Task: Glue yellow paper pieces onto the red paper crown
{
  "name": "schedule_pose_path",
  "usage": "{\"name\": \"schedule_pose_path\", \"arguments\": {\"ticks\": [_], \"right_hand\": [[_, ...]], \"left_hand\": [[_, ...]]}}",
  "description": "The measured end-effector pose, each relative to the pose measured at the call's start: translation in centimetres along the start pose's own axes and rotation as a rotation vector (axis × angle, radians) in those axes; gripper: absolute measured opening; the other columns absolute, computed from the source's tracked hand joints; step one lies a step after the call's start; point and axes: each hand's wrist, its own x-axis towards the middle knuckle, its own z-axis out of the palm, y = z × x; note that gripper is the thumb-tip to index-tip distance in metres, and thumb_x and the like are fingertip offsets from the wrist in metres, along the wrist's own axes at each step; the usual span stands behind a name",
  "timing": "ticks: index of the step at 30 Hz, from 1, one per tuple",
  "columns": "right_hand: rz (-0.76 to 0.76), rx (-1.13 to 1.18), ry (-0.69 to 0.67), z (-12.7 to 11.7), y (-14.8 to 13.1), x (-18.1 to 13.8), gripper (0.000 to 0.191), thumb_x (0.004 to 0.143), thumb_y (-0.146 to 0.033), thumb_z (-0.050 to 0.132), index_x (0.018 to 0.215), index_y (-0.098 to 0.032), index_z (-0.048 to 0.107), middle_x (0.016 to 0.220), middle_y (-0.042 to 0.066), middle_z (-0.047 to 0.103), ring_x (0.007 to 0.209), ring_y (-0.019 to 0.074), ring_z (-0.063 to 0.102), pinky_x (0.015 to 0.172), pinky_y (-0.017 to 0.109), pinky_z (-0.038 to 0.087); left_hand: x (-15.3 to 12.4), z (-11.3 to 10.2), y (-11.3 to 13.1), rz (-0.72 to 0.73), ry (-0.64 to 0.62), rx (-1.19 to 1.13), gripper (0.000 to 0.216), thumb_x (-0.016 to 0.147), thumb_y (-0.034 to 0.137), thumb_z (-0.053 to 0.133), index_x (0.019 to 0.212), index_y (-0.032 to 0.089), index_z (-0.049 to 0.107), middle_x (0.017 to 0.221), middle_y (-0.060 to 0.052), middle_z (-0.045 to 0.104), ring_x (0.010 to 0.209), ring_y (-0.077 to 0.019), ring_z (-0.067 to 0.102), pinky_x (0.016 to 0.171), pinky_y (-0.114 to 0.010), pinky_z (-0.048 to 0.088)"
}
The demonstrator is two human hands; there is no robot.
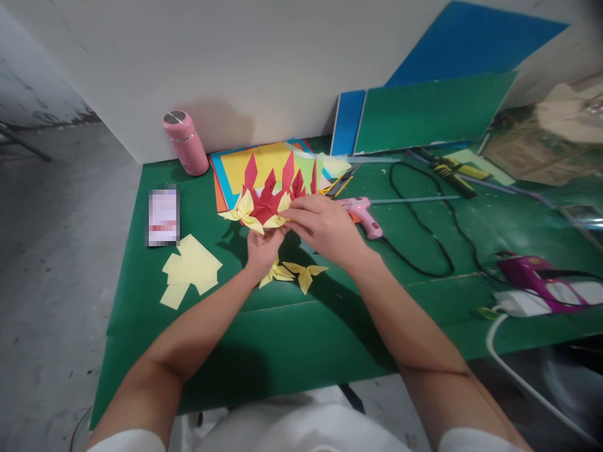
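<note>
A red folded-paper piece (267, 206) with several upright pointed tips is held above the table. My left hand (264, 251) is closed on its underside. A yellow folded-paper flower (245, 212) sits at its left front. My right hand (320, 226) pinches another yellow folded-paper flower (277, 220) against the front of the red piece; the fingers cover part of it. Below my hands, two more yellow folded-paper flowers lie on the table, one three-pointed (305, 274) and one partly behind my left wrist (274, 276).
Yellow paper squares (191, 270) and a blurred-out packet (162, 216) lie left, near a pink flask (186, 144). Coloured sheets (254, 164) are behind. A pink glue gun (365, 213) with black cord (424, 272) lies right, near a purple-and-white power strip (541, 289). Boards (433, 116) lean at the back.
</note>
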Motion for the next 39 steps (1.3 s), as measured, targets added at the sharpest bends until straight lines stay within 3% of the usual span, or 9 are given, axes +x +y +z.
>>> {"name": "schedule_pose_path", "arguments": {"ticks": [15, 21, 27, 39], "right_hand": [[0.035, 0.021, -0.036, 0.33, -0.02, -0.04, 0.023, 0.097, -0.021, 0.051, 0.104, -0.019, 0.072, 0.099, 0.010, 0.072, 0.094, 0.0224, 0.063, 0.082, 0.039, 0.052], [0.026, 0.014, -0.021, 0.54, -0.08, -0.03, 0.022, 0.096, -0.021, 0.052, 0.103, -0.018, 0.073, 0.098, 0.011, 0.072, 0.093, 0.0230, 0.063, 0.081, 0.040, 0.052], [0.038, 0.028, -0.014, 0.68, -0.12, -0.03, 0.022, 0.096, -0.021, 0.052, 0.103, -0.018, 0.073, 0.098, 0.010, 0.072, 0.092, 0.0228, 0.063, 0.082, 0.040, 0.051], [0.078, 0.041, 0.023, 0.56, -0.53, 0.24, 0.020, 0.094, -0.022, 0.054, 0.099, -0.021, 0.073, 0.096, 0.007, 0.073, 0.089, 0.0220, 0.063, 0.081, 0.038, 0.049]], "left_hand": [[0.10, -0.56, -0.38, 0.024, -0.031, 0.048, 0.038, 0.058, 0.039, 0.090, 0.087, 0.019, 0.074, 0.088, -0.005, 0.077, 0.086, -0.0197, 0.073, 0.087, -0.036, 0.060], [0.02, -0.52, -0.14, 0.010, -0.051, 0.088, 0.032, 0.061, 0.038, 0.089, 0.081, 0.020, 0.073, 0.087, -0.005, 0.077, 0.089, -0.0211, 0.073, 0.090, -0.038, 0.059], [0.00, -0.72, -0.46, -0.020, 0.010, 0.076, 0.036, 0.060, 0.029, 0.089, 0.090, 0.020, 0.072, 0.090, -0.005, 0.077, 0.090, -0.0202, 0.074, 0.090, -0.037, 0.059], [0.06, -0.58, -0.35, 0.003, -0.007, 0.029, 0.026, 0.061, 0.035, 0.087, 0.074, 0.019, 0.072, 0.083, -0.003, 0.076, 0.084, -0.0182, 0.072, 0.085, -0.033, 0.059]]}}
